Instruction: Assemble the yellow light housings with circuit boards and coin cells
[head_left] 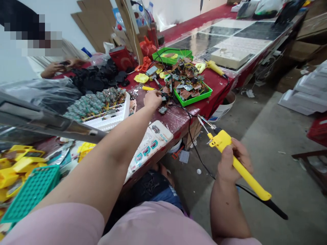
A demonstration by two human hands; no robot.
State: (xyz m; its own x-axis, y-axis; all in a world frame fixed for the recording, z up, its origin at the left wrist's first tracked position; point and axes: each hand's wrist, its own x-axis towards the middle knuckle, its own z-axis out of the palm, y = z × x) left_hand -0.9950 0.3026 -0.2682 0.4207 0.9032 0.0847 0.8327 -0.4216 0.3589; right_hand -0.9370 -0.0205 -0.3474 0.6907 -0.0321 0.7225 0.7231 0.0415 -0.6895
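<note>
My right hand [233,161] is wrapped round a yellow soldering gun [245,173], held out over the floor beyond the table's front edge. Its metal tip points up and left, and a black cable trails from it. My left hand [152,99] reaches across the table, fingers drawn together at small dark parts; what they grip is hidden. Just in front of that hand lies a small circuit board [162,110]. Right of it, a green tray [195,99] is heaped with wired brown circuit boards [187,80].
Left of my arm, a white rack [120,114] carries rows of wired boards. Yellow housings [22,163] and a teal basket [30,194] sit nearer me. A second yellow soldering gun [214,67] lies behind the tray. Across the table are another person's hands [61,66].
</note>
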